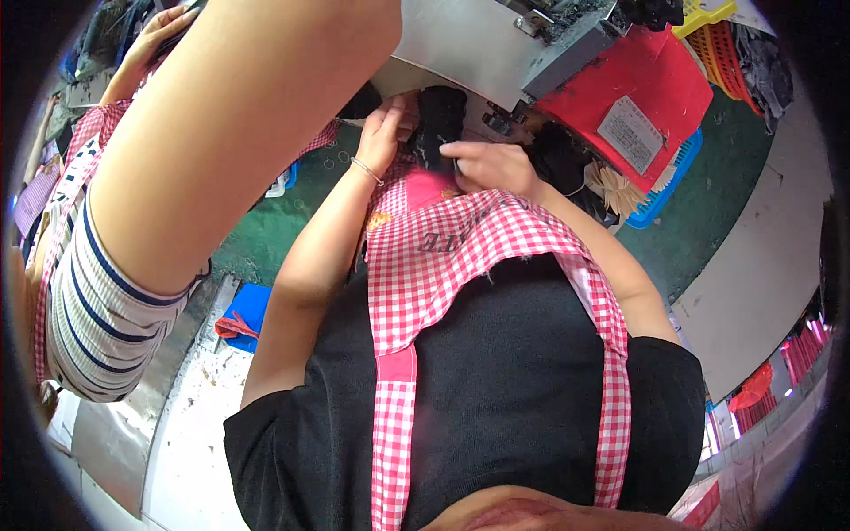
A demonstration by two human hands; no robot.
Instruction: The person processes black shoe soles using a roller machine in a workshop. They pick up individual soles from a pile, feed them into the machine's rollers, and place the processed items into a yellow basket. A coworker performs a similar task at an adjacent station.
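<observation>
A black, tube-shaped fabric piece [441,124] stands out in front of my apron, between my two hands. My right hand [496,168] is closed at its right edge, the index finger laid against the cloth and the other fingers curled. On the other side, my left hand [381,142], with a bracelet at the wrist, bends its fingers beside a brownish flat piece [410,106] next to the black fabric. What sits inside the left fingers is hidden from here.
Another person's bare arm [248,115] crosses the upper left; their hand [164,31] is beyond it. A grey machine with a red panel [629,106] stands right. Pale hand-shaped pieces [620,190] lie by a blue basket [673,181]. Blue cloth [248,310] lies left.
</observation>
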